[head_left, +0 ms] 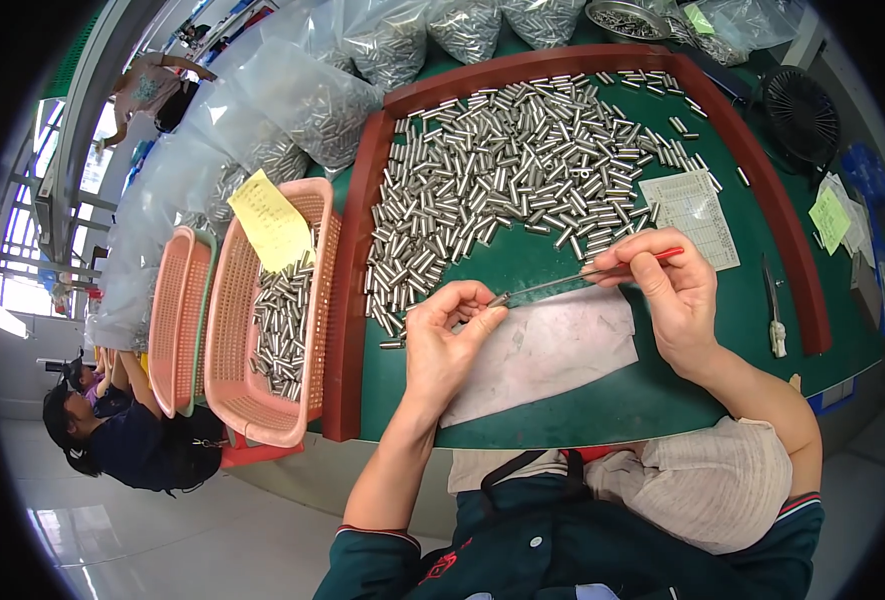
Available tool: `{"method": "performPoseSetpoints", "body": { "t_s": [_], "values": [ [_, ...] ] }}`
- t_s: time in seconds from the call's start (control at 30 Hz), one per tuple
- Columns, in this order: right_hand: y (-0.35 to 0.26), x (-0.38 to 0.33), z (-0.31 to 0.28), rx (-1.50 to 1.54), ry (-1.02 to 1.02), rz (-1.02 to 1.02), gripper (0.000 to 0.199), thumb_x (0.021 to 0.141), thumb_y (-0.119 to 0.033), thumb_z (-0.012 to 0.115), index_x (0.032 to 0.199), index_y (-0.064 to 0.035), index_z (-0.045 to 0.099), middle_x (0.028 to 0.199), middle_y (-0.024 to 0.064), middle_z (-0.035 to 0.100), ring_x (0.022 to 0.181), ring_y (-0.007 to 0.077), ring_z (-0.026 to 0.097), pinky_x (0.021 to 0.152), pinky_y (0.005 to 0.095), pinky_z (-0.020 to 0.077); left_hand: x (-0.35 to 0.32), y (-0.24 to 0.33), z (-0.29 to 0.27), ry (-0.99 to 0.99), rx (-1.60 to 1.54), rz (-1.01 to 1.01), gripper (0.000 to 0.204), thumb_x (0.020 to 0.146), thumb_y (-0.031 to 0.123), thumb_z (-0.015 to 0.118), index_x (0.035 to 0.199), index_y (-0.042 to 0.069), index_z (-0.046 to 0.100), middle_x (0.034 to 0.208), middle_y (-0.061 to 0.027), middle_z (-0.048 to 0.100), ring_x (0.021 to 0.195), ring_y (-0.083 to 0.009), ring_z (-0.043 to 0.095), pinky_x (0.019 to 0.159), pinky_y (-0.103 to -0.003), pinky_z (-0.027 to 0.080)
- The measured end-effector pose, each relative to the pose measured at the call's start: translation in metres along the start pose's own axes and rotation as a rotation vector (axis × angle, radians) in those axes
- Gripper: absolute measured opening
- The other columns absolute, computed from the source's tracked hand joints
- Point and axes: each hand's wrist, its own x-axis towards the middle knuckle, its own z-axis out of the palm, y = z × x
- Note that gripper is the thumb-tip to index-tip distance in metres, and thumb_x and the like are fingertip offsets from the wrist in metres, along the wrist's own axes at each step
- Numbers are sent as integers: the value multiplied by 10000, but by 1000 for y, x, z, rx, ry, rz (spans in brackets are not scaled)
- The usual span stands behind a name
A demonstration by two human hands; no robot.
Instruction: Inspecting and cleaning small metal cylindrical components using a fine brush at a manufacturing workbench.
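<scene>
My left hand pinches a small shiny metal cylinder between thumb and fingertips, above a stained whitish cloth or paper sheet. With fingers closed, my right hand grips a slim metal rod tool with a red handle. Its thin shaft points left, and the tip meets the cylinder or lies right beside it; which one I cannot tell. Beyond both hands spreads a heap of loose metal cylinders on the green tabletop. Just past my right hand lies a printed paper form.
A dark red wooden frame borders the work area. Left of it stand pink plastic baskets, one holding cylinders and a yellow note. Filled clear bags line the back. Tweezers-like tool and black fan are at right. People work at left.
</scene>
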Motion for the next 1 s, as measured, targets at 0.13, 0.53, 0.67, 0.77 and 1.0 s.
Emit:
{"method": "performPoseSetpoints", "body": {
  "t_s": [0.13, 0.53, 0.67, 0.77, 1.0],
  "values": [
    [0, 0, 1, -32, 18, -44, 106, 928, -42, 440, 969, 23, 512, 924, 143, 618, 845, 193, 634, 764, 287, 520, 1, 1, 1, -9, 6, -5, 130, 730, -21, 684, 841, -27, 616, 750, -2, 599, 672, -53, 522, 652, -190, 449],
    [-2, 1, -2, -14, 21, -17, 106, 928, -48, 447, 966, 23, 515, 909, 139, 622, 826, 187, 638, 751, 279, 521, 0, -1, -1, 7, 59, 37, 140, 720, -9, 695, 831, -31, 614, 749, -5, 595, 677, -55, 518, 656, -194, 448],
    [0, 1, -1, -26, 14, 16, 109, 931, -50, 438, 969, 22, 511, 913, 142, 621, 829, 191, 638, 750, 284, 522, 0, 1, 1, -14, 55, 24, 139, 722, -5, 693, 833, -32, 616, 745, -5, 593, 674, -55, 518, 653, -195, 447],
    [1, 3, -1, -13, 25, 42, 116, 936, -62, 432, 971, 19, 507, 920, 148, 619, 827, 197, 638, 750, 289, 524, -1, 2, 1, -24, 49, 28, 129, 731, -2, 686, 837, -33, 619, 747, -4, 596, 673, -52, 521, 649, -191, 446],
    [2, 2, -3, 17, 43, 23, 124, 940, -76, 433, 967, 20, 507, 911, 151, 623, 814, 201, 639, 752, 291, 522, 0, 1, -1, -13, 4, 0, 115, 742, 0, 678, 840, -30, 625, 739, -2, 607, 665, -47, 526, 643, -186, 447]
  ]
}}
